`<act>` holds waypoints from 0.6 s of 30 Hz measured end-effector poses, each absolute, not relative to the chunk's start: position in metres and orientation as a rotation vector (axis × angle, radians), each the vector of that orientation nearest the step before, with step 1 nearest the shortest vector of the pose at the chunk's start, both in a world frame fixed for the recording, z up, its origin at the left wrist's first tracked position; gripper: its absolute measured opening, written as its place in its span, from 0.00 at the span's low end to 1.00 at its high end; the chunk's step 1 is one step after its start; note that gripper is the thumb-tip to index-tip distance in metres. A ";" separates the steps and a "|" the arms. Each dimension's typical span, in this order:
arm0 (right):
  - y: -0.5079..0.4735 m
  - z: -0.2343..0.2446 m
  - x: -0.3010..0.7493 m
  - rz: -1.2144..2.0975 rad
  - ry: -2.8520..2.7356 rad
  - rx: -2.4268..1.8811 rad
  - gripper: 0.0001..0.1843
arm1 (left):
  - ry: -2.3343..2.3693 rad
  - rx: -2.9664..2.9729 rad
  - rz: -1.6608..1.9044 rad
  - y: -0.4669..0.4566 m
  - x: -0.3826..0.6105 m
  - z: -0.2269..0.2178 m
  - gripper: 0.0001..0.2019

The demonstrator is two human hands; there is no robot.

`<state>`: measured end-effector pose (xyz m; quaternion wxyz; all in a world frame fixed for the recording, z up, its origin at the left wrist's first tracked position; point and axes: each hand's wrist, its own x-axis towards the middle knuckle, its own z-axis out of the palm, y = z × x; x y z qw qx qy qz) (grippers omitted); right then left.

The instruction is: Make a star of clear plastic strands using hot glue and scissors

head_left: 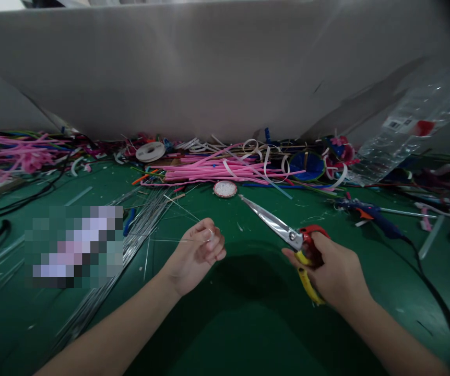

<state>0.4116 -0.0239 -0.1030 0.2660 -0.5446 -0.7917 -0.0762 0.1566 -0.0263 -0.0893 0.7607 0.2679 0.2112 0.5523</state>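
Note:
My left hand (200,256) is closed, thumb against curled fingers, with a couple of thin wires (170,240) running out of it to the left. What lies inside the fingers is partly hidden. In my right hand (338,266) is a pair of scissors (275,227) with one red and one yellow handle. Their blades are together and point up and left, toward a small round white disc (225,189) with a reddish rim. A bundle of long thin metallic wires (131,250) lies on the green table just left of my left hand.
Pink stems (213,171) and white strips lie along the back. A white ribbon spool (150,152) and a blue cup-shaped piece (307,166) are among them. A blue glue gun (381,219) with its cord and a clear plastic bottle (409,128) are at right. A pixelated object (78,245) lies left.

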 end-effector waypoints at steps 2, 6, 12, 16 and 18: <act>-0.024 -0.101 0.409 -0.073 -2.136 -1.583 0.20 | 0.566 0.593 1.267 -0.025 0.158 -0.089 0.05; -0.025 -0.095 0.404 0.152 -2.209 -1.596 0.19 | 0.718 0.629 1.385 -0.023 0.159 -0.090 0.03; -0.026 -0.099 0.403 -0.095 -2.247 -1.536 0.27 | 0.780 0.688 1.450 -0.024 0.159 -0.090 0.03; -0.028 -0.105 0.403 -0.154 -2.271 -1.485 0.26 | 0.791 0.693 1.485 -0.026 0.159 -0.089 0.03; -0.028 -0.107 0.402 -0.161 -2.288 -1.471 0.26 | 0.787 0.706 1.491 -0.026 0.159 -0.089 0.02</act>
